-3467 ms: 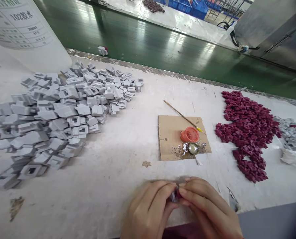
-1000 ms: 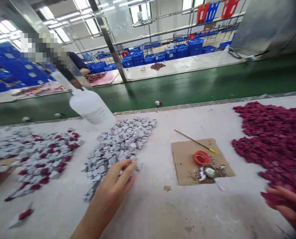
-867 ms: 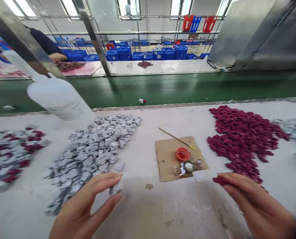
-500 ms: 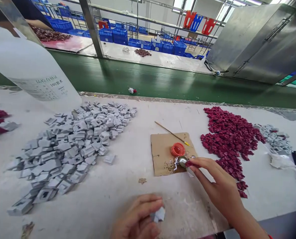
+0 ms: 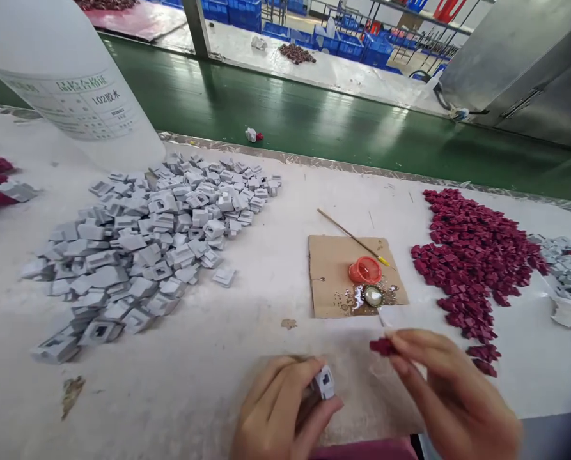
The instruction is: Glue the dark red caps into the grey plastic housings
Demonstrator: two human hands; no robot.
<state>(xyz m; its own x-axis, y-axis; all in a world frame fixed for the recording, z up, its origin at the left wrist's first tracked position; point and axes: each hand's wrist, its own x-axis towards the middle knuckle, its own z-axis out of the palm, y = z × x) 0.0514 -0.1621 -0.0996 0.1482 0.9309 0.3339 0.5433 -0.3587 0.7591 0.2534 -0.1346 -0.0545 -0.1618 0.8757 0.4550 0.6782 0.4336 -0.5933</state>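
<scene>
Between the thumb and fingers of my left hand [image 5: 285,409] is a light grey plastic part [image 5: 324,382], its rectangular recess facing right. My right hand [image 5: 448,377] pinches a small dark red plastic part [image 5: 382,346] by one end, a short gap to the right of the grey one. Beyond my right hand lies a cardboard square [image 5: 330,255], bearing a red cup [image 5: 364,271], a small round dish [image 5: 373,296] of clear liquid and wet spills. A thin stick [image 5: 347,230] with a yellow tip rests across its far edge.
Loose grey parts [image 5: 141,255] are heaped at left, dark red parts [image 5: 477,249] at right. A large white bottle [image 5: 74,83] stands behind the grey heap. A green conveyor belt [image 5: 314,115] crosses beyond the table, carrying a joined grey-and-red piece [image 5: 253,135].
My right hand has drawn back from the round dish towards me with the dark red part. My left hand has turned the grey part, bringing its recess into view. The camera has tilted down.
</scene>
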